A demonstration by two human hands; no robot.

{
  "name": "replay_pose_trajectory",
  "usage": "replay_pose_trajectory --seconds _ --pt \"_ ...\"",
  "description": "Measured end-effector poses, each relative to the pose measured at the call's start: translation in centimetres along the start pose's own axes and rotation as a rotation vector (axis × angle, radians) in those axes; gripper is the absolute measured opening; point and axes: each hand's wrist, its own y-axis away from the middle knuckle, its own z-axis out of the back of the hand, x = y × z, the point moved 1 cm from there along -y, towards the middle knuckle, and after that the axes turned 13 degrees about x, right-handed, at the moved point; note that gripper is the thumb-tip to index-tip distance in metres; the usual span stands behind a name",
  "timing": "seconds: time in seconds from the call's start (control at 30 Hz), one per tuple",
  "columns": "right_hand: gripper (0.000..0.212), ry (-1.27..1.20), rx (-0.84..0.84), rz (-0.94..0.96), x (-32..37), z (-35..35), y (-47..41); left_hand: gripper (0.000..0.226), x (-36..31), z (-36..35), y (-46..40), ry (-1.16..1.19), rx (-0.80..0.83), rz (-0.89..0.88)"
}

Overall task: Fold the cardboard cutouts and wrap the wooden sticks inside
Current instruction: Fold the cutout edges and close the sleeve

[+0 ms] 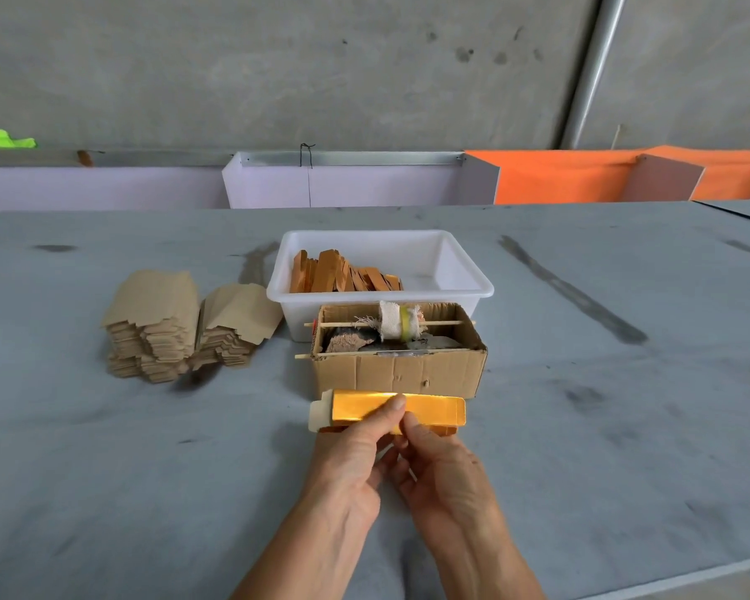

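Both hands meet at the 6 o'clock edge of the grey tabletop (105, 469): the left hand (356, 452) and the right hand (440, 467) each pinch one gold folded cutout (390, 409), thumbs on top. At 12 o'clock from it stands one cardboard box (399, 370), touching it or just beside it, with two thin skewers (447, 323) laid across its top. Behind sits one white tub (460, 270) holding many wooden sticks (343, 275), too many to count. Two stacks of flat brown cutouts (183, 326) lie at 10 o'clock.
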Motion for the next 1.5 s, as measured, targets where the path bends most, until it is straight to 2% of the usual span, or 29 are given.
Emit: replay_pose_trajectory --seconds 0.07,0.13,0.23,0.33,0.57,0.8,0.97,1.07,1.17,1.27,1.37,1.5 --pt "0.010 0.066 -0.076 0.020 0.5 0.2 -0.1 0.033 -0.2 0.4 0.1 0.003 0.010 -0.006" --pt "0.012 0.142 -0.126 0.059 1.3 0.4 -0.2 0.032 -0.3 1.0 0.2 -0.027 0.006 -0.036" --pt "0.019 0.195 -0.121 0.064 2.2 0.6 -0.3 0.020 -0.3 1.5 0.2 -0.075 -0.050 -0.103" --pt "0.018 0.231 -0.075 0.066 2.3 0.2 -0.3 0.020 -0.5 1.5 0.3 -0.082 -0.089 -0.134" --pt "0.020 0.350 -0.153 0.143 3.0 -0.3 -1.5 0.019 -1.3 1.4 0.7 -0.262 -0.026 -0.149" --pt "0.018 0.439 -0.049 0.149 4.7 -2.2 -2.9 0.007 -3.8 1.3 0.5 -0.453 0.015 -0.195" --pt "0.013 0.493 -0.005 0.186 6.3 -4.5 -4.1 0.011 -5.5 0.4 -0.7 -0.391 -0.064 -0.251" --pt "0.006 0.563 0.077 0.155 6.6 -6.2 -4.8 0.011 -6.7 -0.3 -1.6 -0.316 -0.125 -0.298" --pt "0.009 0.688 0.106 0.126 6.3 -7.6 -5.7 0.021 -7.7 -1.0 -2.5 -0.291 -0.133 -0.350" --pt "0.016 0.746 0.082 0.165 6.8 -8.7 -7.1 0.020 -8.9 -1.7 -3.7 -0.303 -0.119 -0.365" --pt "0.018 0.828 0.032 0.221 8.0 -9.5 -9.4 0.015 -10.5 -2.0 -5.3 -0.385 -0.106 -0.373" --pt "0.023 0.903 -0.030 0.257 9.4 -10.2 -13.1 0.030 -12.1 -2.2 -7.9 -0.649 -0.095 -0.454"
